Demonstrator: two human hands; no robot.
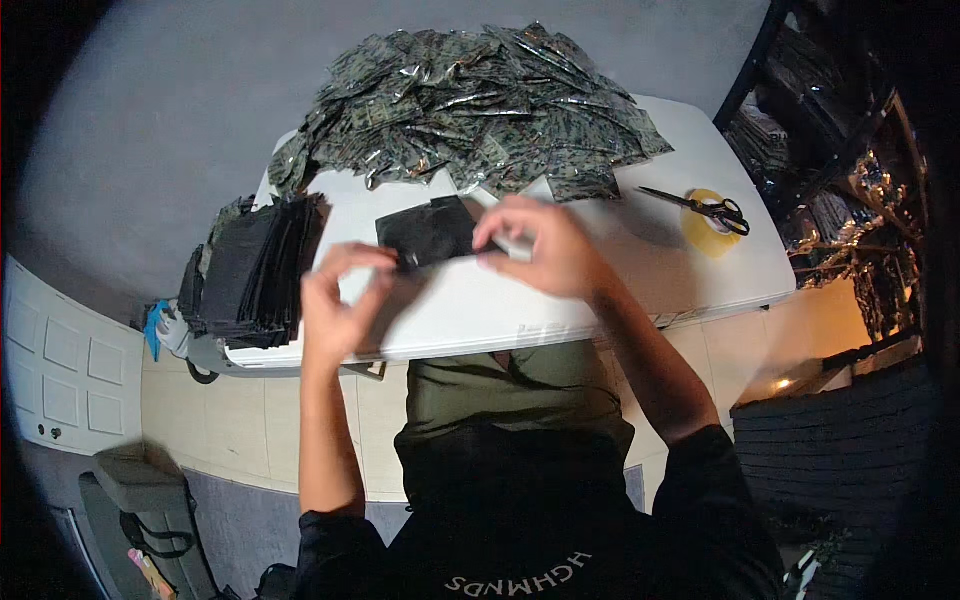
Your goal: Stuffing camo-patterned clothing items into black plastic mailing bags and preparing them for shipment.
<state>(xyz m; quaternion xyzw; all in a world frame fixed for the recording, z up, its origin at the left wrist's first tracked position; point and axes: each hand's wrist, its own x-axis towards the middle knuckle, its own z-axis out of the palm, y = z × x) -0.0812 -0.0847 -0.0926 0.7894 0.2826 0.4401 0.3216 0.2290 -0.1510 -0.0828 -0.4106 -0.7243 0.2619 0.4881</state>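
A dark folded piece, fabric or film, (427, 234) is held between my two hands over the white table (450, 307). My left hand (345, 296) pinches its lower left corner between thumb and fingers. At its right end my right hand (536, 247), slightly blurred, has thumb and fingertips closed on the edge. Beyond the hands lies a large heap of camouflage-patterned pieces in clear plastic packets (480, 112). To the left of my left hand stands a thick stack of black flat pieces (262, 277) at the table's left edge.
Scissors with black handles (709, 206) rest on a roll of clear yellowish tape (701, 236) at the table's right. A dark rack with shiny packets (832, 202) stands beyond the right edge. A white panelled door (67, 360) and a grey seat (142, 487) are at the left.
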